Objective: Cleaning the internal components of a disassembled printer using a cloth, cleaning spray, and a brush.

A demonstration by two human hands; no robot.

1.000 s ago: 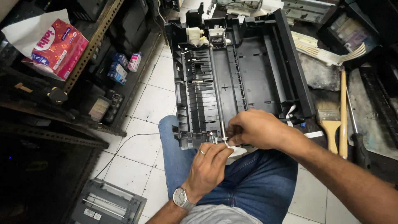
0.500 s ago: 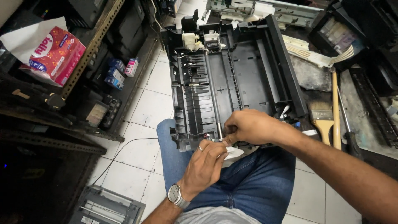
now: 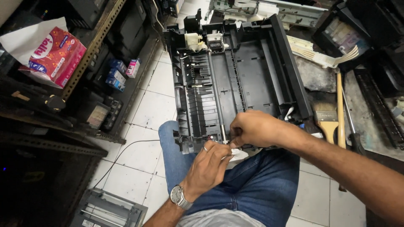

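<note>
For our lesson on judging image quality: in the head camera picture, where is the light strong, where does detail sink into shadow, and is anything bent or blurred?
Head view: white floor tiles bright; dark metal shelving at left nearly black; black plastic printer chassis sharp, edges bowed by wide lens; both hands, left and right, crisp.

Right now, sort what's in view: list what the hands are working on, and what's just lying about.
In hand:
- black printer chassis resting on the lap
- metal shaft along the chassis
- small white piece at the near edge
- left hand and right hand, both at that edge

Lying about:
- paintbrush
- red tissue pack
- small boxes on the shelf
- grey unit on the floor
</note>
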